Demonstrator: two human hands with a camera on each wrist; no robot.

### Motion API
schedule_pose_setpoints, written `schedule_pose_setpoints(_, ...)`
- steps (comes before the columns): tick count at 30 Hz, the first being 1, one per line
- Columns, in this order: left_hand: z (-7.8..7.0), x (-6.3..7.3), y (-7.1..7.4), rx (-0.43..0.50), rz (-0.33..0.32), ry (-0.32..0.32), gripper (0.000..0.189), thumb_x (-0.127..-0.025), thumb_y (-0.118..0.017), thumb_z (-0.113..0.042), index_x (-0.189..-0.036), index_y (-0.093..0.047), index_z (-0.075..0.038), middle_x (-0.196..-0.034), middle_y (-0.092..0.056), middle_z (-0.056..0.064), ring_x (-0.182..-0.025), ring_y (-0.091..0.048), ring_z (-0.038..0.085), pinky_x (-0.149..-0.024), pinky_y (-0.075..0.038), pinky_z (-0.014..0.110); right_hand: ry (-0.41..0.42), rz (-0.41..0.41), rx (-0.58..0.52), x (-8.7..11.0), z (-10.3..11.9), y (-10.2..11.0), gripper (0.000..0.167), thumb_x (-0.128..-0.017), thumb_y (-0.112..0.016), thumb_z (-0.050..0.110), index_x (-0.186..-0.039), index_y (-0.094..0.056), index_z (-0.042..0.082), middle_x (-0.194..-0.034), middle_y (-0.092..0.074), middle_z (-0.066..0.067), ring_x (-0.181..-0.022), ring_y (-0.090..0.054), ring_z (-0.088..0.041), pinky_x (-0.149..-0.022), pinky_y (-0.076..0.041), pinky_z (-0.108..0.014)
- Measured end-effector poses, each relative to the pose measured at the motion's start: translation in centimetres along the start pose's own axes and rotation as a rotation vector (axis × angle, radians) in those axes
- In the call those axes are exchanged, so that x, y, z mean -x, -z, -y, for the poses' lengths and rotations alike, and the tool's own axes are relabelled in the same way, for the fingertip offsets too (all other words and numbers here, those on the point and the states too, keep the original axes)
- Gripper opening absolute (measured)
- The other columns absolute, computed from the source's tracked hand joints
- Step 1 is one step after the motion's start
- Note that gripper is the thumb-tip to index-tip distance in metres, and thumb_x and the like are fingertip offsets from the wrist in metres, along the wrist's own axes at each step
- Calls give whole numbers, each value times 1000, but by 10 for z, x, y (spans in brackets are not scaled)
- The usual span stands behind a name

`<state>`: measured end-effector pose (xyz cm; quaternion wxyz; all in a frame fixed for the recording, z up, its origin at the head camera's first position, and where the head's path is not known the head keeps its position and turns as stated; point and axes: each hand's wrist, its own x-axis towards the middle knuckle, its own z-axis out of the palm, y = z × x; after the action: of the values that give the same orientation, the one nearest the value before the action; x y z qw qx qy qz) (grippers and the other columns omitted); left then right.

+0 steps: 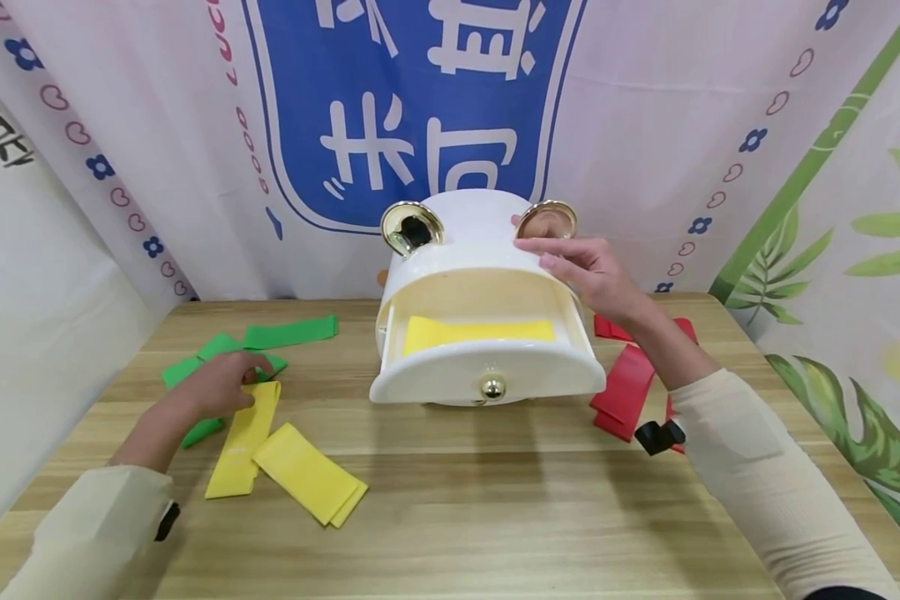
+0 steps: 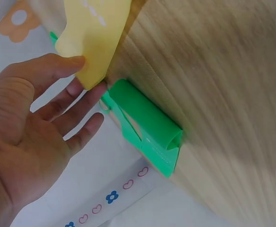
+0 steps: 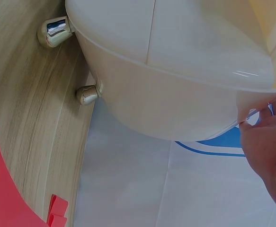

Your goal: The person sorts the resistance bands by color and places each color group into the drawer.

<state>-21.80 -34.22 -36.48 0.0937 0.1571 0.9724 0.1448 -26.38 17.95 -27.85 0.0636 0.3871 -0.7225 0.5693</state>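
Note:
My left hand [image 1: 221,385] pinches the far end of a yellow resistance band [image 2: 97,42] between thumb and fingers. Green resistance bands [image 2: 145,113] lie right beside those fingers. A second yellow band [image 1: 311,473] rests on the table to the right of the held one. My right hand [image 1: 588,271] rests on the upper right of a white drawer box [image 1: 472,225], its fingers fairly straight around the base of a gold-rimmed round ear [image 1: 546,221]. The box's upper drawer [image 1: 487,371] is pulled out, with a folded yellow band [image 1: 480,332] inside.
Red bands [image 1: 626,392] lie on the wooden table [image 1: 450,517] right of the box, partly under the right forearm. Short gold feet [image 3: 55,32] carry the box. A printed curtain [image 1: 630,125] hangs close behind the table.

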Motion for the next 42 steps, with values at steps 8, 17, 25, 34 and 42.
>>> schedule_pose_setpoints(8, 1, 1, 5, 16, -22, -72, 11, -82, -73, 9, -93, -71, 7, -76, -54, 3, -72, -46, 20, -64, -43, 33, 8, 2, -3, 0, -1, 0, 33, -103, -54, 2, -132, -65, -7, -118, -76, 0, -82, -75, -25, -70, -62, -29)
schedule_pose_setpoints(17, -10, 7, 28, 110, 28, -152, 9, -87, -77, 2, -82, -71, -3, -79, -64, -2, -73, -56, 13, -63, -51, 27, 10, 6, -3, 0, -2, 1, 34, -103, -53, 2, -132, -69, 1, -119, -76, -1, -79, -75, -23, -69, -62, -28)
schedule_pose_setpoints(25, -27, 10, 43, 161, 95, -159, 8, -92, -68, 4, -90, -63, -3, -86, -62, 0, -77, -59, 12, -67, -52, 27, 12, 12, -13, -1, -2, 3, 34, -102, -52, 1, -132, -68, -3, -116, -76, 0, -79, -75, -23, -68, -62, -29)
schedule_pose_setpoints(34, -43, 16, 57, 154, 54, -168, 9, -91, -68, 6, -94, -64, -2, -92, -65, 6, -88, -65, 20, -69, -55, 29, 6, 17, -3, -1, -3, 3, 34, -102, -52, 0, -132, -66, -5, -118, -76, 1, -77, -74, -23, -67, -62, -29)
schedule_pose_setpoints(42, -53, 17, 70, 109, -116, -203, 16, -89, -69, 10, -97, -65, -3, -94, -71, 5, -82, -64, 19, -64, -51, 25, -1, 17, 12, -2, -1, 2, 34, -102, -53, 3, -133, -65, -5, -117, -76, 1, -76, -74, -23, -66, -62, -30)
